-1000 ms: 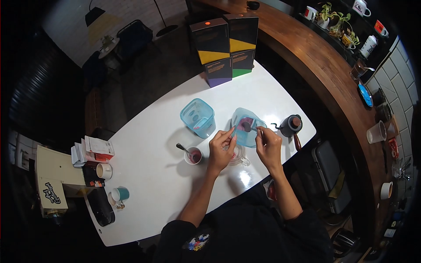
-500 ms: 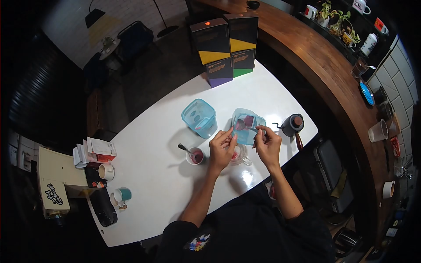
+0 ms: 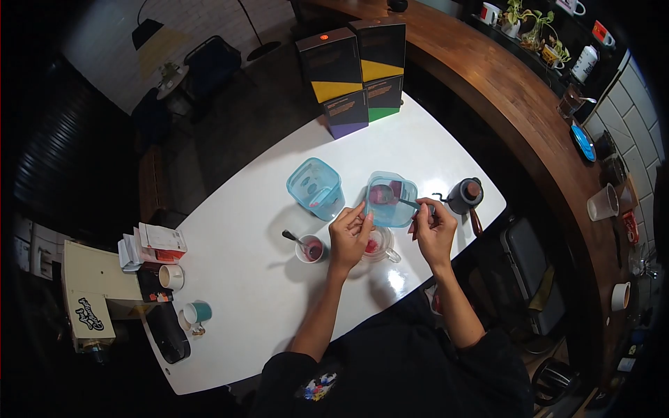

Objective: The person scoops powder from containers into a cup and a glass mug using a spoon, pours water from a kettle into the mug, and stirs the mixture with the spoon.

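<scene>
The left hand's [image 3: 350, 237] fingers are pinched together on the near left edge of one blue container [image 3: 392, 216], and the right hand's [image 3: 436, 233] fingers close narrowly around the handle of one spoon [image 3: 410, 203]. That spoon's bowl lies over the container, by the pink stuff [image 3: 396, 189] in it. The container is held up between the two hands. Just below it on the near side stands one glass jug [image 3: 383, 249] with a bit of red inside. To the container's left are one open blue tub [image 3: 315, 182] and, nearer the person, one white cup [image 3: 302, 257] with a second spoon [image 3: 288, 235] leaning in it. To its right is one dark kettle [image 3: 465, 196]. Beyond the container, four boxes [image 3: 331, 64] stand two on two. Well off to its left, two mugs [image 3: 172, 277] sit at the white table's [image 3: 240, 223] end.
</scene>
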{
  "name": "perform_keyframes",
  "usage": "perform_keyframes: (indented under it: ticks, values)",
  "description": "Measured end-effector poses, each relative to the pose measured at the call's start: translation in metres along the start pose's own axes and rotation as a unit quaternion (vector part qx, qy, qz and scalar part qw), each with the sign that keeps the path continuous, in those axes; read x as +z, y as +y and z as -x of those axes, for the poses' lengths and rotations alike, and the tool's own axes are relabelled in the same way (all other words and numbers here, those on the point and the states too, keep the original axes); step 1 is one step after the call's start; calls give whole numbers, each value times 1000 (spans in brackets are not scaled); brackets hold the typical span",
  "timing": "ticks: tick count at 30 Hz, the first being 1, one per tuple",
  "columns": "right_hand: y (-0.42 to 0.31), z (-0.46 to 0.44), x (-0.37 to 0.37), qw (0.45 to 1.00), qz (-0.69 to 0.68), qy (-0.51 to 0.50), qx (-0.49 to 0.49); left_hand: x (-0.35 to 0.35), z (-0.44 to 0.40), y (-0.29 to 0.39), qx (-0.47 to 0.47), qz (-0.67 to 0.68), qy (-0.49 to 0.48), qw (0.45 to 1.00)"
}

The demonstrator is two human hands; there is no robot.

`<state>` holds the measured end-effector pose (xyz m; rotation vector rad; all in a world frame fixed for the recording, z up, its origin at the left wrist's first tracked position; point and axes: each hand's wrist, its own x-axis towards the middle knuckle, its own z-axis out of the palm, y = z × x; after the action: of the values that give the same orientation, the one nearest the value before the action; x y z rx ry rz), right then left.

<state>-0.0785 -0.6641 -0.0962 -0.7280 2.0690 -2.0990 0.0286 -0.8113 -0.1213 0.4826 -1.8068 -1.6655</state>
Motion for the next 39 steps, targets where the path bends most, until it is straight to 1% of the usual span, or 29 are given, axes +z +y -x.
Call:
perform_keyframes:
  ticks: [13, 25, 27, 31, 33, 39]
  values:
    - [-1, -2, -6, 999, -43, 5, 15, 1, 0, -1, -5, 20, 12, 1000]
    - [-1, -4, -9, 997, -71, 11, 1, 2, 0, 2, -8, 26, 10, 1000]
    - [-5, -4, -10, 996, -86, 16, 23, 2, 0, 4, -13, 24, 9, 1000]
    - [-2, -4, -11, 996, -83, 6, 18, 2, 0, 4, -19, 28, 14, 999]
    - [-1, -3, -11, 997, -72, 13, -3, 2, -1, 3, -18, 29, 14, 999]
    - [-4, 0, -10, 999, -49, 4, -2, 4, 0, 3, -20, 34, 15, 999]
